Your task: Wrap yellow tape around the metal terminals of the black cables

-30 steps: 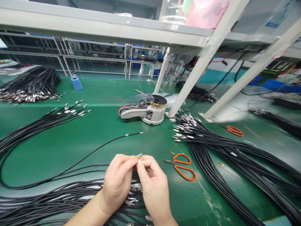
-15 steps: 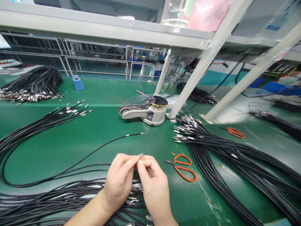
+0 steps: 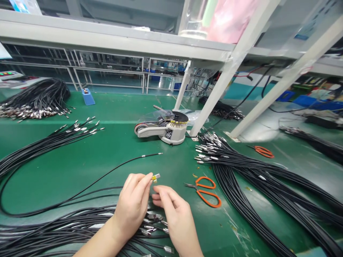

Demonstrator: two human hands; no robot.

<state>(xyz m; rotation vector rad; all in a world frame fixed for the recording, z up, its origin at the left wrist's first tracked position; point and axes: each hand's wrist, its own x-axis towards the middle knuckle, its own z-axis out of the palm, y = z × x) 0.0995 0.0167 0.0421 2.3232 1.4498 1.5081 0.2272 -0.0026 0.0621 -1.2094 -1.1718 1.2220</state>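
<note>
Closest in, the person's left hand [image 3: 132, 208] rises from the near left with the wrist angled up, thumb and fingertips pinching a small silver metal terminal with a yellow band [image 3: 155, 177]. The right hand [image 3: 174, 219] comes up from the near edge, loosely curled and half open, gripping nothing that shows, its fingers [image 3: 160, 195] just beside the left hand and below the terminal. Beneath both hands lies a tangled bundle of black cables with silver metal ends [image 3: 80, 225], spread over a green work mat [image 3: 66, 153]. Just right of the hands sit orange-handled steel scissors [image 3: 205, 192], and beyond them spreads a large bundle of black cables [image 3: 254, 173]. Farther ahead stands a beige tape dispenser with a round black top [image 3: 167, 130], carrying a small black label [image 3: 168, 134] too small to read. A single black cable with silver ferrules [image 3: 107, 175] lies loose on the mat between the dispenser and the hands. Far right, a second pair of orange-handled scissors [image 3: 264, 151] rests on the mat
</note>
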